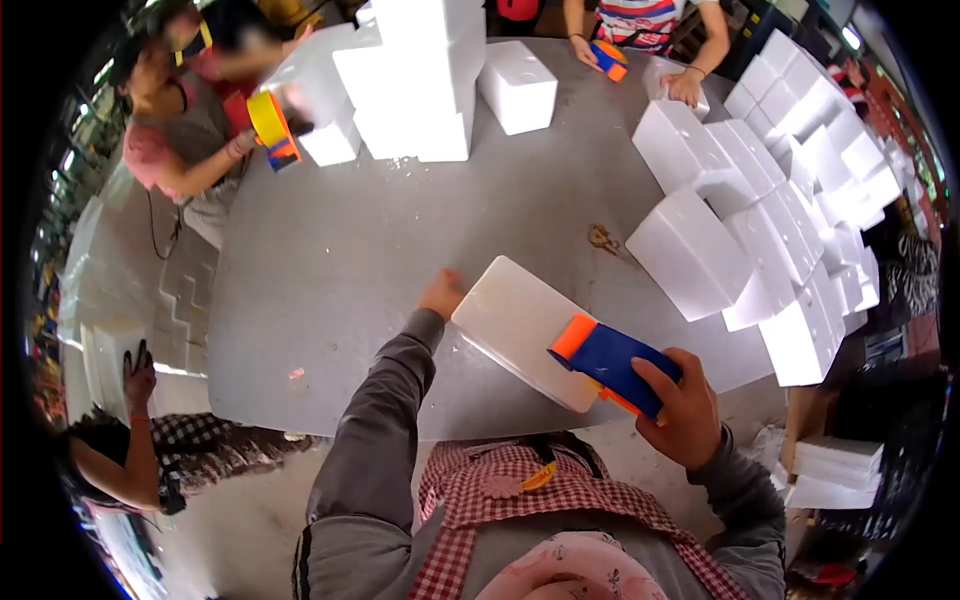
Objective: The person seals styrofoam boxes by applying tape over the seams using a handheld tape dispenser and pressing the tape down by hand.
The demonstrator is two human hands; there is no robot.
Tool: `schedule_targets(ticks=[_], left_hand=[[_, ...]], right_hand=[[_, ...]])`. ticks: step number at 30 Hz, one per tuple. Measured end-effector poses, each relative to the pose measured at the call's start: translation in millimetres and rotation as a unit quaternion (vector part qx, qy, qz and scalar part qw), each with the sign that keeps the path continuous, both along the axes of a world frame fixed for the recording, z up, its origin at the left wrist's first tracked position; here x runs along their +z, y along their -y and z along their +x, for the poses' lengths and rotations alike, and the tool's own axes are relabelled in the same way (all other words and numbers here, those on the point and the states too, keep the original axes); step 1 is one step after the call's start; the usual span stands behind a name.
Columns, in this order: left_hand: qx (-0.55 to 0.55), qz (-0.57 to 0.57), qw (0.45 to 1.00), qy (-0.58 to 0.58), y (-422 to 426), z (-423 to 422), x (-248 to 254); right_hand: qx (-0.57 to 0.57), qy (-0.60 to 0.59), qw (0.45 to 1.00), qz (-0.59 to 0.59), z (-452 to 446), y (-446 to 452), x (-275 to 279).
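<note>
A white foam box (pixel 525 330) lies slantwise near the table's front edge. Wrapped round a blue and orange tape dispenser (pixel 625 365), my right hand (pixel 685 405) holds it against the box's right end. My left hand (pixel 442 294) is at the box's far left corner; its fingers are mostly hidden, so I cannot tell their shape.
White foam boxes (pixel 690 255) are piled on the right of the grey table (pixel 400 220), with more (pixel 517 88) at the back. Co-workers stand at the back left, the back right and the left; two hold tape dispensers. Brown debris (pixel 603 239) lies right of centre.
</note>
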State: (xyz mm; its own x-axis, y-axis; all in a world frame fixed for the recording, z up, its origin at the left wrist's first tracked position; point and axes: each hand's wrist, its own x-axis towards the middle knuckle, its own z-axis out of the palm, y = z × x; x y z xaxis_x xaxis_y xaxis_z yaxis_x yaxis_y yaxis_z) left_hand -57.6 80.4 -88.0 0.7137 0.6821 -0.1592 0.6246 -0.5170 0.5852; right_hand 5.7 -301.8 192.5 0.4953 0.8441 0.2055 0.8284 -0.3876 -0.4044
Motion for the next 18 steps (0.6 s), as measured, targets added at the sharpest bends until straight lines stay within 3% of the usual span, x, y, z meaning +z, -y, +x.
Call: schedule_targets(ticks=[1,3,4,5,6,7,8,10,11,13,14,15,16,17,18], left_hand=[[0.094,0.065,0.993,-0.028,-7.2,-1.8,10.5],[0.101,0.008,0.982,0.159,-16.3,-19.5,64.1],[0.086,0.013,0.985,0.152,4.8,-21.6,97.1],[-0.088,0.118,0.980,0.137,40.7,-26.2,133.6],[-0.258,0.215,0.934,0.121,76.1,-28.1,162.6],[-0.416,0.300,0.853,0.102,98.0,-32.0,172.4],[-0.421,0.296,0.852,0.097,107.5,-37.5,170.0],[-0.381,0.173,0.905,0.077,105.8,-28.8,175.3],[-0.395,0.179,0.898,0.073,101.6,-30.6,172.0],[-0.319,0.128,0.905,0.250,88.9,-38.1,146.8],[-0.329,0.133,0.901,0.250,91.2,-40.3,123.9],[-0.225,0.097,0.907,0.343,93.6,-41.4,97.7],[-0.120,0.055,0.895,0.427,95.5,-35.4,87.3],[-0.141,0.057,0.893,0.423,102.4,-20.8,98.9],[-0.093,0.028,0.880,0.466,108.5,-0.9,110.1]], right_hand=[[-0.012,-0.002,1.000,0.012,0.8,2.3,-1.1],[0.020,0.003,0.999,0.026,1.7,8.4,-5.7],[0.006,-0.005,0.999,0.033,1.9,7.3,-6.7],[0.013,-0.011,0.999,0.031,0.7,5.2,-6.7],[0.023,-0.015,0.999,0.029,0.1,7.7,-8.9],[0.016,-0.021,0.999,0.030,-1.5,17.7,-12.9],[0.021,-0.020,0.999,0.033,-1.6,30.9,-16.4],[-0.013,-0.020,1.000,0.018,-1.7,65.1,-36.7],[-0.042,-0.039,0.997,0.044,-8.3,92.1,-63.4],[-0.083,-0.071,0.987,0.121,-20.7,121.2,-134.6],[-0.102,-0.090,0.975,0.175,-28.8,121.6,-175.4],[-0.126,-0.080,0.963,0.226,-35.3,108.3,-211.8],[-0.144,-0.098,0.945,0.277,-35.8,88.4,-234.5],[-0.162,-0.115,0.924,0.327,-35.9,69.5,-237.4],[-0.162,-0.133,0.919,0.335,-27.0,64.7,-236.2]])
